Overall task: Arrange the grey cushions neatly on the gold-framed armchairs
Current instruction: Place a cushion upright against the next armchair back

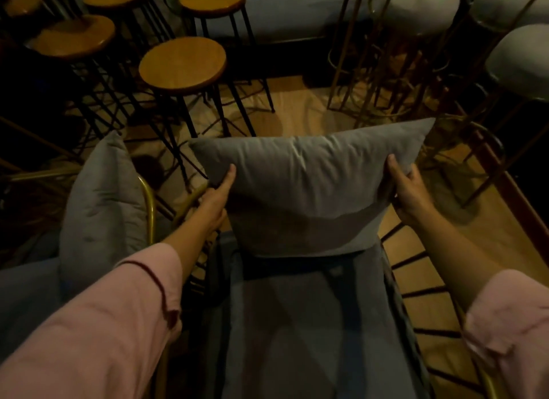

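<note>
Matt grey cloth cushion [309, 190], glossy gold metal armchair frame [149, 202], smooth wooden stools [182, 64]

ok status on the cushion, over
Left hand and right hand gripping grey fabric cushion, upright on armchair's grey seat. Nothing blocking.

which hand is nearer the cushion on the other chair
Left. The left hand grips the held cushion's left edge, close to the second cushion; the right hand is on the far edge.

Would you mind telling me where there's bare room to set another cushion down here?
The blue-grey armchair seat lies bare below the grey cushion that both hands hold. Bare wooden floor lies beyond it. The round wooden stools crowd the left.
</note>
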The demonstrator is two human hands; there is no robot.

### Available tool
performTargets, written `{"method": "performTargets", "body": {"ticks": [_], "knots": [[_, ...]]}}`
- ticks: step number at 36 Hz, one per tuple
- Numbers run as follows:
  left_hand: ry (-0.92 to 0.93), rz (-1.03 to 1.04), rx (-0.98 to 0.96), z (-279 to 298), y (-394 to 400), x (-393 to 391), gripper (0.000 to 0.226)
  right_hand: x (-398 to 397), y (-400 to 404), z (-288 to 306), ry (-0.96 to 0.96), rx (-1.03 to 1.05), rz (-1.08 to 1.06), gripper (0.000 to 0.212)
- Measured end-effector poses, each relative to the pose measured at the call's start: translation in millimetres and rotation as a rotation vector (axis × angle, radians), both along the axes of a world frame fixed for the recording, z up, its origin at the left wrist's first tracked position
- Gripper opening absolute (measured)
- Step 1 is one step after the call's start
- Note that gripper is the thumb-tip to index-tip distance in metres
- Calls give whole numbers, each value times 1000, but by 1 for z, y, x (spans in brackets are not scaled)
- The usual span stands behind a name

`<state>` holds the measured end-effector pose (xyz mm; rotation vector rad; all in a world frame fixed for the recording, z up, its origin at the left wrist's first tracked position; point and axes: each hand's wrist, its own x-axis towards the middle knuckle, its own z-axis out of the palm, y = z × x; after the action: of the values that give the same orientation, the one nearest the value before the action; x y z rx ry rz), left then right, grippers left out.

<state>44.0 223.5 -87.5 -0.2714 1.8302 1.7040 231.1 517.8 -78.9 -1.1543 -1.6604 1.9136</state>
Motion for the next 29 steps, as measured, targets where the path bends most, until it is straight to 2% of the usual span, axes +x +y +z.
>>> {"method": "performTargets", "body": {"ticks": [2,4,8,13,16,17,19,22,26,29], "knots": [[-12,27,-93,-16,5,2,103,6,0,-24,-122,-39,48,89],[-42,40,-70,-28,13,1,109,13,-4,-45,-232,-77,79,75],[-41,62,-120,-28,26,0,99,17,-12,-70,-353,-146,147,74],[26,55,-162,-24,10,-4,91,16,-26,-68,-407,-153,99,70],[60,55,-201,-32,-16,-10,100,19,-45,-60,-529,-175,183,67],[77,66,-224,-26,-25,-8,96,19,-54,-55,-572,-197,249,63],[123,100,-247,-14,-46,-2,71,14,-75,-46,-633,-193,410,58],[187,184,-250,4,-88,2,59,-2,-113,-32,-636,-106,573,54],[278,351,-312,19,-175,-7,38,-35,-173,-11,-535,-37,712,52],[290,431,-377,21,-253,-11,35,-60,-223,3,-466,-22,813,44]]}}
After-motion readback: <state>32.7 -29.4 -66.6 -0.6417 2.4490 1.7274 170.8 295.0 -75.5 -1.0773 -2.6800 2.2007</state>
